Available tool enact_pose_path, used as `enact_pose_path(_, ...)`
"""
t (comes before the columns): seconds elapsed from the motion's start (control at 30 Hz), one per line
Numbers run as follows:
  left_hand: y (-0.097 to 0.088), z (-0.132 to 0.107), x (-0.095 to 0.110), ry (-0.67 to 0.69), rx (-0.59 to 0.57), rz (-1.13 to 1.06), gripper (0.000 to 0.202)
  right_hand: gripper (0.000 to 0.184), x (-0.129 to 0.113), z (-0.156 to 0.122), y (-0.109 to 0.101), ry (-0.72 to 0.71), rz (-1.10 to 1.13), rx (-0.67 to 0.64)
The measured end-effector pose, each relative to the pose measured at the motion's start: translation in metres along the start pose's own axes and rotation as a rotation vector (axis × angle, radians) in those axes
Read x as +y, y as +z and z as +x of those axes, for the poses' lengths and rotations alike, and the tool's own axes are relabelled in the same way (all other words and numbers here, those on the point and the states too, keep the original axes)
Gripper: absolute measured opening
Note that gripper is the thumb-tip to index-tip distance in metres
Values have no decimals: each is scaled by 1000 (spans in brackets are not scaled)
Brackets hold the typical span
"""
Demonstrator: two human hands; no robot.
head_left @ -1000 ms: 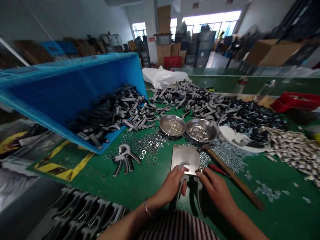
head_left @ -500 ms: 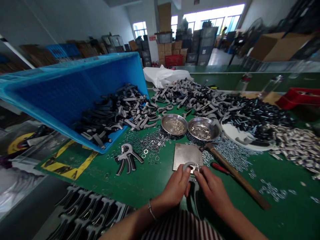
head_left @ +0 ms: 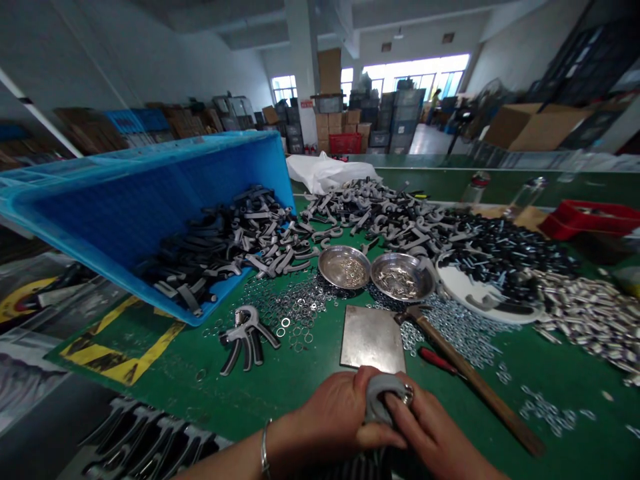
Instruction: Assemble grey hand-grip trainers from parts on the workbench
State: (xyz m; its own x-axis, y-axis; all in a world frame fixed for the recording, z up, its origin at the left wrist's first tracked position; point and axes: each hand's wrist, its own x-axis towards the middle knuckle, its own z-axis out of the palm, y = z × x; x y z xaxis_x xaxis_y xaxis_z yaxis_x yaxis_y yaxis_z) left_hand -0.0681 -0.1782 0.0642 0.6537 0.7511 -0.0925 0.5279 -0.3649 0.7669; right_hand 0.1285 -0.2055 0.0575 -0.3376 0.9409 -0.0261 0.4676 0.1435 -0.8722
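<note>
Off the metal plate (head_left: 373, 340): you drew the hand gripper (head_left: 383, 393) back toward you.
Your left hand (head_left: 330, 410) and right hand (head_left: 430, 427) closed tightly around it, leaving the plate bare ahead of them.

A blue plastic crate (head_left: 150, 207) lies tipped on the left of a green counter (head_left: 165, 393), spilling dark grip handles (head_left: 220, 250). Beyond scattered steel washers (head_left: 285, 300) sit two steel bowls (head_left: 325, 267) of small parts, with a wooden-handled hammer (head_left: 475, 383) to the right.

Bright windows (head_left: 417, 75) line the far wall (head_left: 415, 41) behind stacked cardboard boxes (head_left: 329, 70).
</note>
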Motion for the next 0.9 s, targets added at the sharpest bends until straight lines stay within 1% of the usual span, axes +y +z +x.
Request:
enact_pose_path(0.1,-6,6,13,72,0,72,68,28,-3,-4,-5,10,-57,-4)
enact_pose_path(0.17,-9,16,13,72,8,113,67,29,-2,1,-9,-8,-72,28)
enact_pose_path(0.23,-14,31,2,45,16,128,71,31,3,15,-14,-22,-116,54)
enact_pose_path(0.3,-21,53,-17,34,11,144,74,30,14,40,-25,-26,-241,36)
enact_pose_path(0.37,-29,76,-38,36,5,226,69,27,30,71,-45,-43,-417,20)
enact_pose_path(0.43,-37,99,-54,22,-26,389,63,25,48,104,-72,-69,-548,65)
enact_pose_path(0.47,-41,109,-58,7,-55,481,60,23,56,120,-85,-67,-590,94)
enact_pose_path(0.53,-49,128,-59,13,-106,630,53,20,70,147,-110,-42,-661,127)
enact_pose_path(0.6,-55,150,-51,48,-80,704,46,17,77,164,-125,-14,-735,118)
enact_pose_path(0.67,-60,178,-40,61,-12,706,37,15,77,174,-131,23,-802,97)
enact_pose_path(0.73,-62,210,-33,56,16,686,28,12,76,182,-129,76,-864,89)
enact_pose_path(0.77,-62,226,-31,60,15,680,27,19,77,187,-126,109,-892,92)
enact_pose_path(0.8,-60,243,-31,71,14,679,28,26,79,192,-124,141,-912,103)
enact_pose_path(0.87,-55,273,-37,75,12,673,32,29,88,203,-122,193,-930,124)
enact_pose_path(0.9,-52,284,-42,68,9,664,33,30,92,206,-121,209,-926,133)
